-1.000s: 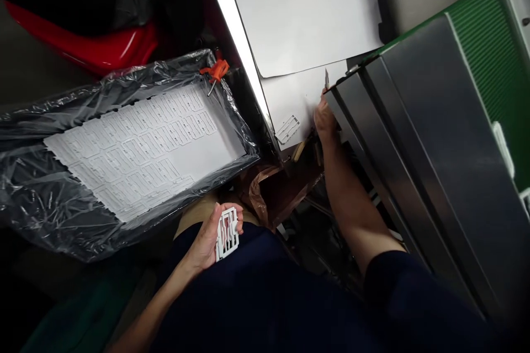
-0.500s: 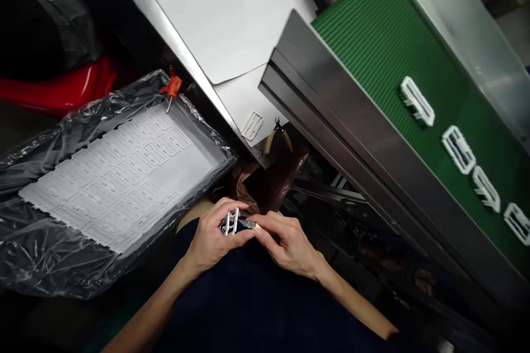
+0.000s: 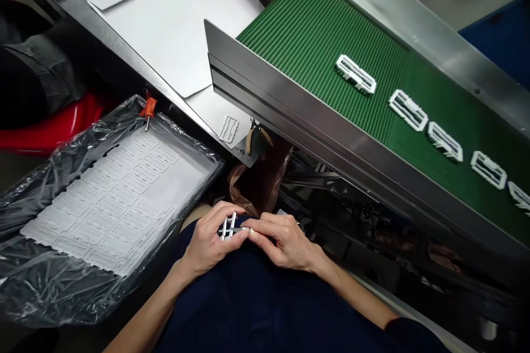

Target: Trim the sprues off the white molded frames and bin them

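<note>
Low in the middle, my left hand (image 3: 211, 238) holds a small white plastic frame (image 3: 229, 226) between thumb and fingers. My right hand (image 3: 285, 238) pinches a small blade (image 3: 240, 229), whose tip reaches into the openings of the frame. The two hands nearly touch at the thumbs. Another white frame (image 3: 229, 128) lies on the table corner, beside pliers (image 3: 257, 135) with tan handles. Several white frames (image 3: 408, 110) rest on the green conveyor belt (image 3: 314, 38) at the right.
A box lined with clear plastic (image 3: 62, 298) holds rows of flat white parts (image 3: 103, 198). An orange-handled tool (image 3: 149, 110) stands at its back edge. White sheets (image 3: 165, 33) cover the metal table. A brown bag (image 3: 260, 182) hangs open below its corner.
The view has shifted, so the belt and table appear further left. The blade now reaches further across the white frame. Both hands keep their grip.
</note>
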`<state>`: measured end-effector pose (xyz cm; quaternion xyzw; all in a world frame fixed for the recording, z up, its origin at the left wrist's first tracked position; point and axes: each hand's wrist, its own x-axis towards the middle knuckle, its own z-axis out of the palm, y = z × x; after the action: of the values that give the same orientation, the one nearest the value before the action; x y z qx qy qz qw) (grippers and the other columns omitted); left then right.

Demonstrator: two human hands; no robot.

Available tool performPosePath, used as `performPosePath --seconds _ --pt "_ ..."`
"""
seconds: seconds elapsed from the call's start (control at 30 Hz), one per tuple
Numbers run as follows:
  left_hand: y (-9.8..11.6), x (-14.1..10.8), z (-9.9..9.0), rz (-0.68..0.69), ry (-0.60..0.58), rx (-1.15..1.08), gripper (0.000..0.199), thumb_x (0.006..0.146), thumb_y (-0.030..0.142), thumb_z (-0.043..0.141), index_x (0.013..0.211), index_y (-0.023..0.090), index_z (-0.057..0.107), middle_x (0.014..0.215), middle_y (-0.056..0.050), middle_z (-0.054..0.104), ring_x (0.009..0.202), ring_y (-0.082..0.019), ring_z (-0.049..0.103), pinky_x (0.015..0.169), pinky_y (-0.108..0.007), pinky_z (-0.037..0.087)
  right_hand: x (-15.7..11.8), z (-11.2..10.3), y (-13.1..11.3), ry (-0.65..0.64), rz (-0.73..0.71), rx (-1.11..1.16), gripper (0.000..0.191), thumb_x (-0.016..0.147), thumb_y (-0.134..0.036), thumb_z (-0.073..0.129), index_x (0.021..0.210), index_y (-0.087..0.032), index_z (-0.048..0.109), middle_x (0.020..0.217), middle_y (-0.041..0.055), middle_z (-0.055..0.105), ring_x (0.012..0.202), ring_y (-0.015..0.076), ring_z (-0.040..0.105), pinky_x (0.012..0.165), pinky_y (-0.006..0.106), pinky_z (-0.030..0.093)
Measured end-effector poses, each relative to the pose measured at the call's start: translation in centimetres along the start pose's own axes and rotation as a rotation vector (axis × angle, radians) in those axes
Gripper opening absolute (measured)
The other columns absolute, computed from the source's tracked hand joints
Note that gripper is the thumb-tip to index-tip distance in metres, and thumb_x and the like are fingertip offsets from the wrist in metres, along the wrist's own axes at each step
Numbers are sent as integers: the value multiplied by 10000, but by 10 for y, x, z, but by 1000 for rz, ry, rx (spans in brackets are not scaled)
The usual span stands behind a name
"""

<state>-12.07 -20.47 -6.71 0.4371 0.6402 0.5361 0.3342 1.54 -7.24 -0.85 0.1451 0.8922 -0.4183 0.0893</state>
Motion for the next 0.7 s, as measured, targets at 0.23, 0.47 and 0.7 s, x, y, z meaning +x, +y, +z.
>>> performPosePath --seconds 0.23,0.47,0.7 --pt "7 -7 3 22 37 47 174 829 230 576 986 166 538 892 -47 549 798 -164 538 705 -273 430 -4 2 -2 12 -30 -30 296 916 -302 406 1096 -193 614 685 5 506 584 92 437 540 230 320" --pt "10 -11 4 52 77 80 152 828 213 574 959 148 538 874 -51 546 798 -165 529 708 -276 423 -6 7 -5 59 -55 -60 285 915 -298 410 1074 -188 619 663 -2 478 565 86 413 515 231 294" --pt "10 -15 5 68 122 101 136 831 192 567 954 142 540 874 -55 549 794 -163 529 705 -274 431 -8 12 -8 81 -30 -90 280 912 -301 414 1075 -196 617 671 1 491 570 86 421 518 227 302"
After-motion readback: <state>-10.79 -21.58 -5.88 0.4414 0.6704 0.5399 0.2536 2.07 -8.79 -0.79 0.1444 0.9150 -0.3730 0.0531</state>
